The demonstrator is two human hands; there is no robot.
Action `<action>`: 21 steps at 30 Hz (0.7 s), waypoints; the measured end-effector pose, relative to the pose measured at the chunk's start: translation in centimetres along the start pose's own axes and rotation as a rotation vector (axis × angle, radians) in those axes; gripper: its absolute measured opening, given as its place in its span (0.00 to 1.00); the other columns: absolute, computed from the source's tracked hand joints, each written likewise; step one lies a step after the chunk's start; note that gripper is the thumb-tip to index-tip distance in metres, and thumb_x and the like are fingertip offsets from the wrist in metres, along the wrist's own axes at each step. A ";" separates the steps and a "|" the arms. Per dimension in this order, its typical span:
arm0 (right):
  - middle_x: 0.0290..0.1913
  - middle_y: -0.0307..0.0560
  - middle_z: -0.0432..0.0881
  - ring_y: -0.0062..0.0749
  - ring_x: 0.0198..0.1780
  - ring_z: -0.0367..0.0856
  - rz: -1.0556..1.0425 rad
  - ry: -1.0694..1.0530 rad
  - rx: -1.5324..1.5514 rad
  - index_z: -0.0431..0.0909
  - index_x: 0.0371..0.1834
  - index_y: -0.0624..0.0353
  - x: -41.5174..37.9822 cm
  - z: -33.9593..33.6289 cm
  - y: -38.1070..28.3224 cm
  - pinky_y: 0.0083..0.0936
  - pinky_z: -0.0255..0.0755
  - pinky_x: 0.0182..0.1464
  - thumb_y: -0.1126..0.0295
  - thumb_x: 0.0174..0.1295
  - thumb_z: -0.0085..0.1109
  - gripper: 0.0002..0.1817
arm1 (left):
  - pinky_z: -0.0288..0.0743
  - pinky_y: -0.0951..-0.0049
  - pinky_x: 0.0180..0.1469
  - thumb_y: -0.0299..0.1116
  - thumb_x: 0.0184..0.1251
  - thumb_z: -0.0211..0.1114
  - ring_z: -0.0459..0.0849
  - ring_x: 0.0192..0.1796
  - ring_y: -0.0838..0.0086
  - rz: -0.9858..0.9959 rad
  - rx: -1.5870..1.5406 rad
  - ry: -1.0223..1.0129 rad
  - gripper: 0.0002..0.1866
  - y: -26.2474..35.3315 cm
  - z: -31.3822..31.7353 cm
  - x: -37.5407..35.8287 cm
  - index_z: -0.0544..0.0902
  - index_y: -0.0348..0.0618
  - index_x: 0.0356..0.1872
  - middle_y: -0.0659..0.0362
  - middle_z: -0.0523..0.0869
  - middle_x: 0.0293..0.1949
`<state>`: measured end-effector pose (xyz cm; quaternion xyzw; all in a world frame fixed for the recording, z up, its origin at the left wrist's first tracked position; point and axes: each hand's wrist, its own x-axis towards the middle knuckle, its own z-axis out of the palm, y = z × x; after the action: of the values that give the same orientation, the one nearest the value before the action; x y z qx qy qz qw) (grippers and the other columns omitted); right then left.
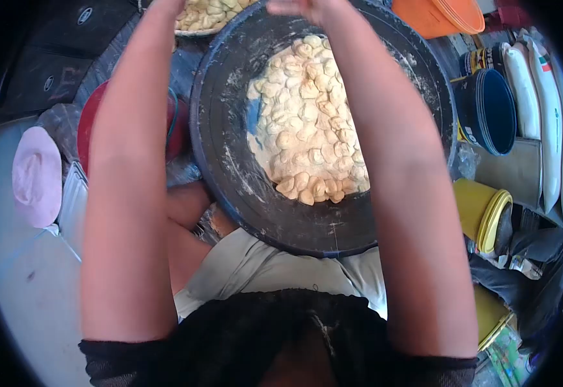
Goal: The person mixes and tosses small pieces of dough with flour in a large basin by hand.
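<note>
A wide black basin [230, 174] stands in front of my lap. Inside it lie many pale, rounded, dough-like pieces [307, 122], with beige powder over and between them. Beyond its rim, at the top edge, is a shallow round container of similar yellowish pieces [207, 14]. My left hand [167, 5] is beside that container, its fingers cut off by the frame's top edge. Over the basin's far rim is my right hand [294, 6], partly cropped and a little blurred; its visible fingers are stretched out to the left, with nothing seen in them.
A red bucket [91, 119] stands left of the basin, and a pink hat [36, 177] lies farther left. An orange tub [433, 16], a dark blue bucket [488, 109], a yellow bucket [475, 203] and white sacks [546, 116] line the right. A person's dark-trousered leg [533, 277] shows lower right.
</note>
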<state>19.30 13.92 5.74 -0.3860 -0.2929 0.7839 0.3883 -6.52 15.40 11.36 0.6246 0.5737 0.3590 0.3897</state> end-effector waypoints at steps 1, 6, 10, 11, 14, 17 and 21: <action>0.52 0.52 0.77 0.44 0.51 0.78 -0.040 0.079 -0.317 0.70 0.57 0.57 -4.9 0.5 2.0 0.50 0.76 0.44 0.50 0.65 0.53 0.25 | 0.80 0.62 0.44 0.51 0.65 0.64 0.86 0.47 0.62 0.069 0.127 -0.040 0.28 -1.4 1.5 -0.9 0.75 0.44 0.58 0.50 0.85 0.48; 0.43 0.54 0.81 0.37 0.42 0.81 0.835 0.086 -0.973 0.77 0.56 0.58 -22.0 -8.7 21.1 0.33 0.77 0.41 0.46 0.63 0.56 0.29 | 0.73 0.72 0.33 0.56 0.62 0.64 0.79 0.32 0.75 -0.497 -0.070 -0.667 0.23 -7.3 13.0 -18.6 0.81 0.43 0.37 0.61 0.83 0.31; 0.69 0.60 0.68 0.51 0.69 0.67 0.999 0.177 -1.363 0.69 0.68 0.56 -33.7 -13.3 33.8 0.41 0.60 0.69 0.25 0.60 0.36 0.48 | 0.69 0.56 0.62 0.59 0.68 0.56 0.74 0.64 0.58 -1.170 -0.572 -0.343 0.39 -24.8 24.0 -32.2 0.70 0.30 0.65 0.42 0.74 0.63; 0.71 0.59 0.64 0.55 0.72 0.62 1.041 0.393 -1.260 0.67 0.69 0.56 -34.1 -7.3 30.5 0.42 0.56 0.71 0.26 0.60 0.33 0.48 | 0.70 0.56 0.61 0.61 0.68 0.55 0.74 0.63 0.58 -1.181 -0.680 -0.249 0.40 -27.4 27.2 -35.5 0.69 0.29 0.64 0.42 0.75 0.62; 0.61 0.75 0.69 0.61 0.65 0.69 0.719 0.619 -0.973 0.66 0.64 0.73 -33.1 -5.2 38.3 0.43 0.61 0.67 0.34 0.55 0.55 0.50 | 0.73 0.57 0.58 0.65 0.68 0.50 0.77 0.60 0.57 -1.254 -0.729 -0.116 0.43 -31.7 32.3 -40.0 0.69 0.30 0.64 0.42 0.78 0.59; 0.58 0.62 0.75 0.54 0.54 0.76 0.534 0.541 -0.826 0.67 0.65 0.65 -33.8 -4.4 38.6 0.41 0.73 0.52 0.39 0.56 0.60 0.44 | 0.76 0.54 0.55 0.66 0.70 0.44 0.79 0.59 0.57 -1.420 -0.370 -0.477 0.40 -20.4 27.5 -37.4 0.70 0.37 0.64 0.48 0.79 0.59; 0.59 0.51 0.76 0.41 0.54 0.77 1.030 0.722 -0.421 0.66 0.66 0.59 -35.6 -8.8 31.7 0.38 0.75 0.49 0.41 0.59 0.59 0.39 | 0.74 0.52 0.59 0.67 0.70 0.44 0.79 0.60 0.57 -1.315 -0.603 -0.511 0.39 -19.8 28.1 -38.0 0.70 0.43 0.66 0.51 0.78 0.61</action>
<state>28.78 -31.06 -9.56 -0.7827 -0.0694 0.6168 -0.0461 6.79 -23.85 -18.77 0.0852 0.5965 0.0388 0.7971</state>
